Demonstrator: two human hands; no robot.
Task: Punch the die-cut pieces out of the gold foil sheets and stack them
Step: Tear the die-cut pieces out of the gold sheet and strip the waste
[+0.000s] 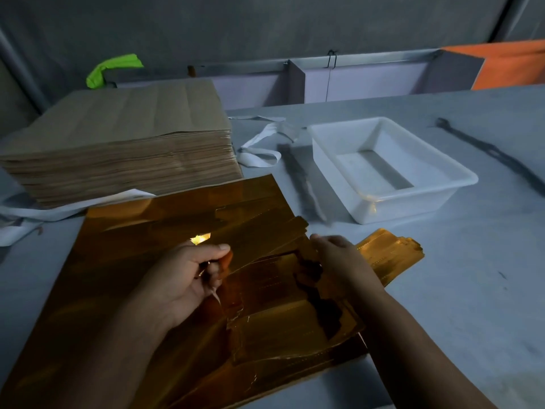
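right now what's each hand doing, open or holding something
Left hand: grips the torn edge of the gold foil sheet.
Right hand: pinches a die-cut piece of the foil.

Count: left hand (pixel 188 273), 1; right hand (pixel 342 258), 1; gold foil sheets (pixel 118 261), layered, number not resolvable; stack of punched gold pieces (pixel 392 252), 1; tall brown sheet stack (pixel 118 149), 1; white tray (pixel 398 208), 1; dark long tools (pixel 486 152), 2; green cloth (pixel 112 69), 1; white strips (pixel 259 149), several.
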